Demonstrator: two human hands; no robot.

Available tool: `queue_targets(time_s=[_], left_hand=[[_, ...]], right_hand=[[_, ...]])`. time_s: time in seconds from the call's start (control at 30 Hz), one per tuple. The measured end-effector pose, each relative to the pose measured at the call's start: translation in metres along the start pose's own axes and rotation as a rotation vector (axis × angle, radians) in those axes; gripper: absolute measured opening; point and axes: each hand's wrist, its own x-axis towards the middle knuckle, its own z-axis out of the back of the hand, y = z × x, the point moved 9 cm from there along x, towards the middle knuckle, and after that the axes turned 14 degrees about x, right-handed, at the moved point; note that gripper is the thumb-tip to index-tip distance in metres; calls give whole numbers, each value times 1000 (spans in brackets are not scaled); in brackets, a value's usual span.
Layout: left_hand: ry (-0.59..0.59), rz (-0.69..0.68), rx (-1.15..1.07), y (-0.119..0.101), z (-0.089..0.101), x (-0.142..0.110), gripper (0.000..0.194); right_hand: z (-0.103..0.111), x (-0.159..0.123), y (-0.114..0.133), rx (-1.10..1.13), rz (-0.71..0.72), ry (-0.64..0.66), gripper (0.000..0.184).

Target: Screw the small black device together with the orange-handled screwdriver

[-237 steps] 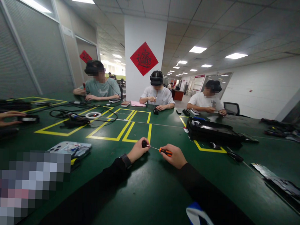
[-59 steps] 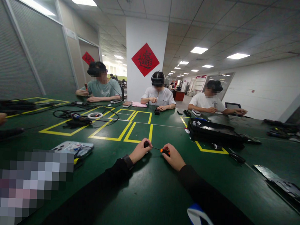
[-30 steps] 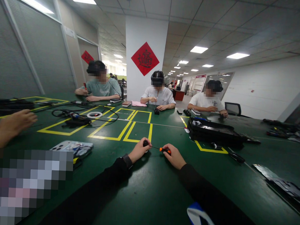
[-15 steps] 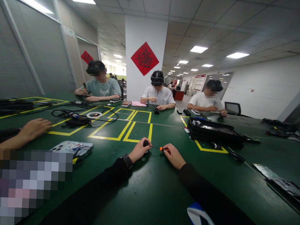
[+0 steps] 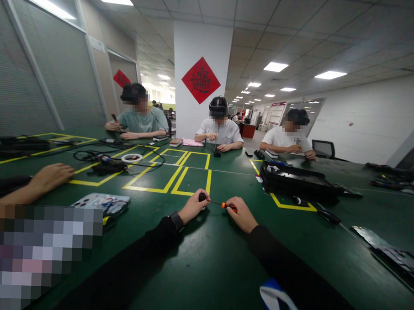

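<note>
My right hand [image 5: 242, 214] is closed around the orange-and-black handle of a screwdriver [image 5: 224, 205]. Its thin shaft points left and reaches my left hand [image 5: 194, 206]. Closed fingers of that left hand hold a small black part [image 5: 202, 197] with a paler underside, just above the green table [image 5: 202, 273]. What kind of part it is, I cannot make out. The shaft's tip meets the part or the fingertips; which one is too small to tell.
To the right lie a long black casing [image 5: 297, 182], a black-handled tool [image 5: 328, 217] and a circuit board [image 5: 371, 237]. A blue-and-white strap [image 5: 278, 297] is near me. At left are a co-worker's hand [image 5: 51, 178], a pale panel [image 5: 100, 200] and cables [image 5: 104, 162]. Several people sit around the table.
Both hands keep the same hold on the black part and the screwdriver. The whole view has shifted very slightly; nothing was let go or picked up.
</note>
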Motion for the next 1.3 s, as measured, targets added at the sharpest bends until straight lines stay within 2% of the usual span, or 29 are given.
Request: queue_targets(time_s=[0.23, 0.6, 0.87, 0.97, 1.07, 1.2, 1.3], left_hand=[[15, 24, 5, 1, -1, -1, 16], [11, -4, 0, -1, -1, -1, 16], [28, -25, -12, -2, -2, -1, 15], [29, -20, -9, 0, -2, 0, 15], [30, -2, -8, 4, -4, 1, 16], [29, -20, -6, 4, -4, 2, 16], [35, -33, -4, 2, -3, 1, 16]], right_hand=[[-1, -3, -1, 32, -39, -8, 17], [1, 0, 1, 2, 5, -17, 11], [-3, -3, -7, 10, -53, -5, 27], [-4, -1, -9, -34, -50, 8, 16], [-5, 0, -7, -45, -22, 29, 18], [-3, -1, -3, -26, 8, 6, 12], [-3, -2, -2, -15, 5, 0, 17]])
